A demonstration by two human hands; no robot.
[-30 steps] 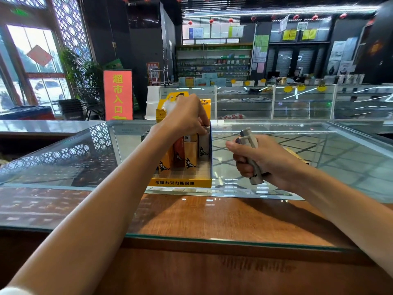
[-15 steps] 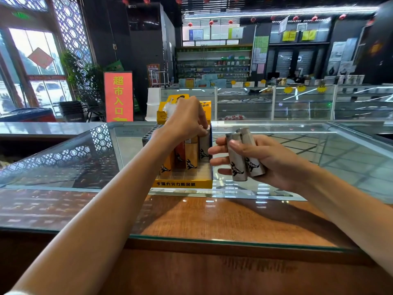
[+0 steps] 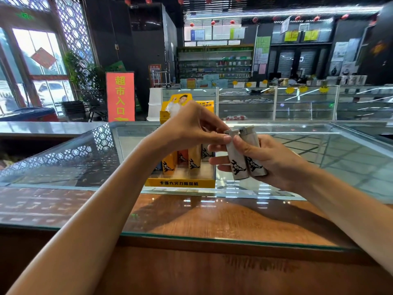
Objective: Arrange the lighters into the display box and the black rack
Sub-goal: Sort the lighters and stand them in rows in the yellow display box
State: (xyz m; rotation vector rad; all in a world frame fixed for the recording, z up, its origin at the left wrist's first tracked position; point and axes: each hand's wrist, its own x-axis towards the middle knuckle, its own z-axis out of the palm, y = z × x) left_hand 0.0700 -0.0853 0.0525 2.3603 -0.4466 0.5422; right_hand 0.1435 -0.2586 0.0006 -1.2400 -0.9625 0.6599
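Grips two white lighters (image 3: 237,160) upright and side by side in the right hand (image 3: 276,165), fingers curled round their bodies, just right of the yellow display box (image 3: 180,183) on the glass worktop (image 3: 212,216). Pinches the cap of the left one between thumb and fingertips of the left hand (image 3: 191,128). Looks like drawing one lighter out for slotting. Pull straight up along the body. Loosen the right hand only enough to free that one, with the other held firm. Turn the printed side forward, matching the coloured lighters (image 3: 192,160) standing in the box. Lower base first into what seems bare floor at the front of the box, without knocking neighbours. Cannot make out the black rack here.
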